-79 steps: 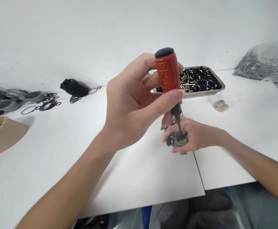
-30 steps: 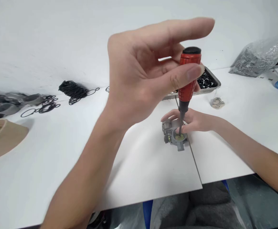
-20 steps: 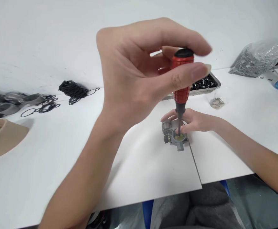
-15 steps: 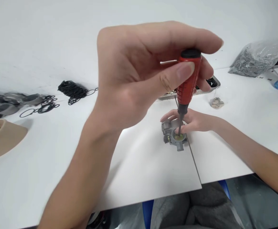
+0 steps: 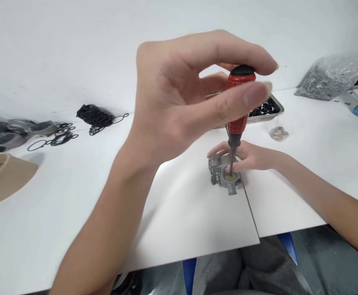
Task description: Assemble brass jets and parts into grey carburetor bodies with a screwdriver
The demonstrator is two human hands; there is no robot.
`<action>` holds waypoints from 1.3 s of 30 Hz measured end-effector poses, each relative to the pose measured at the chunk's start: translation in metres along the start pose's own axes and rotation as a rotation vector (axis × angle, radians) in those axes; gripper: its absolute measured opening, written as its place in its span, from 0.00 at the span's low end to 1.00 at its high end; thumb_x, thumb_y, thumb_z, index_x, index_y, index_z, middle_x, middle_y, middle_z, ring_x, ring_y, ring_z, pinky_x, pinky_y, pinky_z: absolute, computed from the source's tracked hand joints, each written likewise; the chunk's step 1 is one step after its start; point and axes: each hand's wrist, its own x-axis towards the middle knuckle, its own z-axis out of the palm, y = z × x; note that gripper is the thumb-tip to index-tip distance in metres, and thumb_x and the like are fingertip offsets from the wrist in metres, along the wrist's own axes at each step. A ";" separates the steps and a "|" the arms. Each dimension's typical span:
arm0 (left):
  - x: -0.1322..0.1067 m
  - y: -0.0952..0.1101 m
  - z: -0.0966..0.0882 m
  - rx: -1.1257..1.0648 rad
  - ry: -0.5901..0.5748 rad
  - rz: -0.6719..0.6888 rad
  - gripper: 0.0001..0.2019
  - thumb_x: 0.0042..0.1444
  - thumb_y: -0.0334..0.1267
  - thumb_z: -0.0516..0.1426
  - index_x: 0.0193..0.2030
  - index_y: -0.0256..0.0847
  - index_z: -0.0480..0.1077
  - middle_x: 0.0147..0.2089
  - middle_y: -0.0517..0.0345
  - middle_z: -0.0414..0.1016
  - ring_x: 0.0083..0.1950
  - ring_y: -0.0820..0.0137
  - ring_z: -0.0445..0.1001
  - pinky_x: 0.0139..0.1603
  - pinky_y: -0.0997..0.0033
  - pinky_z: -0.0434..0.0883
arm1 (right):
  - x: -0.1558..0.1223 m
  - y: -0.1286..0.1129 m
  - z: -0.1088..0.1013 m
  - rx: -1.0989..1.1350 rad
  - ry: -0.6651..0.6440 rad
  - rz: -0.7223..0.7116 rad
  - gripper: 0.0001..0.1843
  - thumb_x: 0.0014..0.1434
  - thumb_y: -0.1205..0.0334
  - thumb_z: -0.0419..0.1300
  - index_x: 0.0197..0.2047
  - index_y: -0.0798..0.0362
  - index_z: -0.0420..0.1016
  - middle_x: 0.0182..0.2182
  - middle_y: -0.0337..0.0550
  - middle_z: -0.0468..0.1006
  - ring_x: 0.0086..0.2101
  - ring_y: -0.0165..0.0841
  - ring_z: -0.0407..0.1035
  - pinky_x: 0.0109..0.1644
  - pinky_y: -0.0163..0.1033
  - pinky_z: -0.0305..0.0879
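Gripping the red screwdriver [image 5: 239, 104] by its handle, the left hand [image 5: 185, 98] is raised high, thumb and fingertips pinched closed around the ribbed grip just under the black cap. No readable writing shows on the handle or anywhere else from here. Its shaft runs nearly upright down into the small grey metal part [image 5: 223, 174], tip on the brassy round centre. The right hand [image 5: 252, 157] lies low on the white table [image 5: 59, 205], fingers seemingly clamped on that part's far side, steadying it by the seam between boards. Behind, a metal tray [image 5: 266, 112] holds small black pieces.
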 end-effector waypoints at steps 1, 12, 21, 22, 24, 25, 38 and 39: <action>0.000 0.000 0.000 0.009 0.027 0.009 0.10 0.57 0.34 0.60 0.45 0.32 0.74 0.36 0.62 0.74 0.33 0.71 0.78 0.28 0.72 0.77 | 0.000 0.000 0.000 0.005 0.001 0.002 0.26 0.55 0.71 0.59 0.58 0.53 0.67 0.53 0.48 0.73 0.51 0.36 0.69 0.51 0.39 0.69; 0.001 -0.002 -0.001 -0.045 -0.008 0.017 0.09 0.59 0.32 0.58 0.44 0.33 0.75 0.40 0.62 0.76 0.36 0.71 0.80 0.29 0.73 0.78 | 0.000 -0.001 0.001 0.023 0.009 0.009 0.26 0.55 0.71 0.59 0.57 0.54 0.67 0.52 0.49 0.74 0.46 0.34 0.72 0.47 0.38 0.71; 0.002 -0.004 -0.003 -0.179 -0.043 -0.049 0.12 0.62 0.23 0.51 0.49 0.29 0.72 0.43 0.56 0.77 0.43 0.65 0.80 0.43 0.58 0.82 | 0.001 0.000 0.001 -0.008 0.030 -0.008 0.26 0.53 0.73 0.60 0.56 0.53 0.69 0.51 0.48 0.75 0.51 0.36 0.70 0.51 0.40 0.69; 0.002 -0.003 -0.002 -0.156 -0.031 -0.051 0.10 0.62 0.25 0.52 0.47 0.29 0.72 0.41 0.57 0.76 0.41 0.66 0.80 0.42 0.59 0.82 | 0.001 0.000 0.001 -0.002 0.030 -0.005 0.26 0.53 0.73 0.60 0.56 0.53 0.69 0.52 0.48 0.75 0.50 0.36 0.70 0.50 0.40 0.70; 0.002 -0.003 -0.001 -0.090 -0.003 0.005 0.06 0.58 0.30 0.58 0.42 0.34 0.74 0.37 0.61 0.75 0.37 0.70 0.79 0.37 0.66 0.81 | 0.001 -0.001 0.002 0.016 0.033 0.000 0.25 0.53 0.73 0.60 0.56 0.54 0.69 0.52 0.49 0.74 0.49 0.35 0.71 0.49 0.39 0.70; 0.002 -0.004 -0.001 -0.066 0.015 0.032 0.05 0.56 0.32 0.61 0.39 0.35 0.75 0.36 0.62 0.74 0.34 0.72 0.79 0.34 0.69 0.80 | 0.000 -0.001 0.002 0.024 0.032 0.004 0.25 0.54 0.73 0.60 0.56 0.54 0.68 0.52 0.49 0.74 0.48 0.35 0.72 0.48 0.39 0.71; 0.003 -0.002 -0.002 -0.036 0.009 0.043 0.08 0.54 0.32 0.62 0.41 0.34 0.74 0.38 0.62 0.74 0.34 0.71 0.79 0.29 0.72 0.78 | 0.000 0.002 0.001 0.056 0.010 -0.002 0.26 0.54 0.72 0.60 0.57 0.54 0.68 0.51 0.48 0.74 0.48 0.35 0.72 0.48 0.39 0.72; 0.003 -0.003 -0.001 -0.057 0.032 0.053 0.08 0.53 0.31 0.63 0.41 0.34 0.75 0.40 0.62 0.74 0.34 0.72 0.80 0.30 0.72 0.78 | 0.000 0.003 0.001 0.062 0.009 -0.003 0.26 0.54 0.72 0.60 0.57 0.54 0.68 0.51 0.49 0.74 0.48 0.35 0.72 0.48 0.40 0.72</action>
